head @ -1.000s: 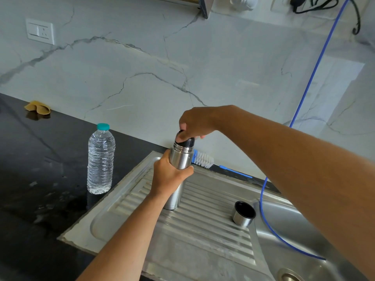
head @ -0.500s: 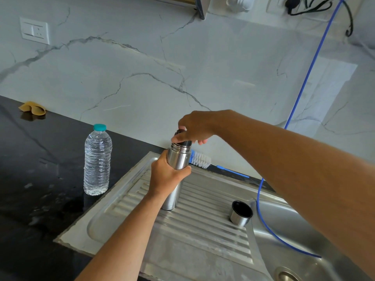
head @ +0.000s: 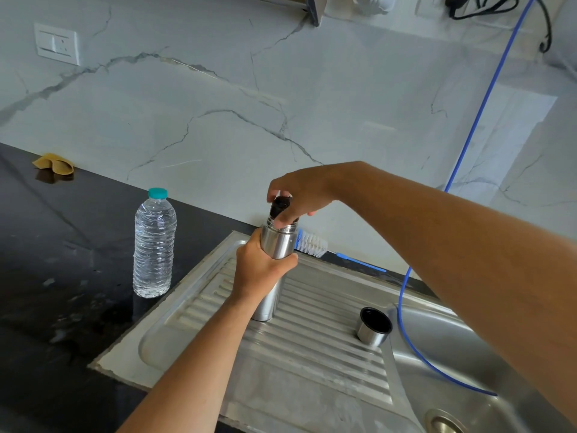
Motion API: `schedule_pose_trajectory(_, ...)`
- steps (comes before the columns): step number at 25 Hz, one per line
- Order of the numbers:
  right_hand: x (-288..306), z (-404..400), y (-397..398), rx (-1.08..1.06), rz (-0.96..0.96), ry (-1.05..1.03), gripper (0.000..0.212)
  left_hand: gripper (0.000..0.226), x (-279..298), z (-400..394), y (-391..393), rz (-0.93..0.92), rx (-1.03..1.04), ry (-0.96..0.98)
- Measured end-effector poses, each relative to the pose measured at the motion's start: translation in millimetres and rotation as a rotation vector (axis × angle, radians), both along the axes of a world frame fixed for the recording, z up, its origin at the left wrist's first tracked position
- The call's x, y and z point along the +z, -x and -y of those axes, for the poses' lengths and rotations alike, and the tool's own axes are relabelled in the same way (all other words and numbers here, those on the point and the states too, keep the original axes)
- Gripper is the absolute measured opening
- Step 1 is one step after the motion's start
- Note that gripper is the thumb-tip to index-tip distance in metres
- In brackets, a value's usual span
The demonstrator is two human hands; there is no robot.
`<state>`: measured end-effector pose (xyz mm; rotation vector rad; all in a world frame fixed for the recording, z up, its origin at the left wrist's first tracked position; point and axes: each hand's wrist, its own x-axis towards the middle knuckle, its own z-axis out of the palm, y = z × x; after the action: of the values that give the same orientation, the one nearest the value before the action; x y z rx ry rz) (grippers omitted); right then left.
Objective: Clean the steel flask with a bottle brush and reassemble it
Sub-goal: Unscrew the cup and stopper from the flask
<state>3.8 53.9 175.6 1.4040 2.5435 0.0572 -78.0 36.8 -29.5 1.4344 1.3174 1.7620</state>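
Two hands on one steel flask [head: 276, 245], upright on the ribbed drainboard [head: 327, 342] toward its back edge. Your left hand [head: 259, 270] wraps the upper body; your right hand [head: 296, 195] pinches the black stopper [head: 278, 205] at the mouth. Rigid, smooth, likely slippery when wet: grip mid-body firmly. Cup lid [head: 373, 329] stands near the basin edge; bottle brush [head: 312, 244] lies behind.

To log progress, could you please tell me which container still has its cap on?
The clear plastic water bottle, teal cap on; the steel flask's black stopper is out.
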Motion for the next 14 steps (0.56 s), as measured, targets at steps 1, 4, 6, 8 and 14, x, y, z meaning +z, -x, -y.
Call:
schedule_pose_trajectory(1,-2,0,0,-0.024,0.034,-0.035,0.051,0.042,0,0,0,0.0,0.0,-0.005)
schedule_pose_trajectory(4,-3,-2,0,-0.01,-0.025,-0.001,0.037,0.041,1,1,0,-0.003,0.014,-0.008)
schedule_pose_trajectory(6,1,2,2,0.0,-0.067,0.072,0.045,0.041,3,2,0,-0.004,0.017,-0.008)
schedule_pose_trajectory(8,-1,3,4,-0.032,-0.028,0.029,0.053,0.041,3,3,0,-0.012,0.014,-0.009)
schedule_pose_trajectory(14,8,5,0,0.038,0.031,-0.121,0.039,0.043,4,3,0,-0.014,0.006,-0.003)
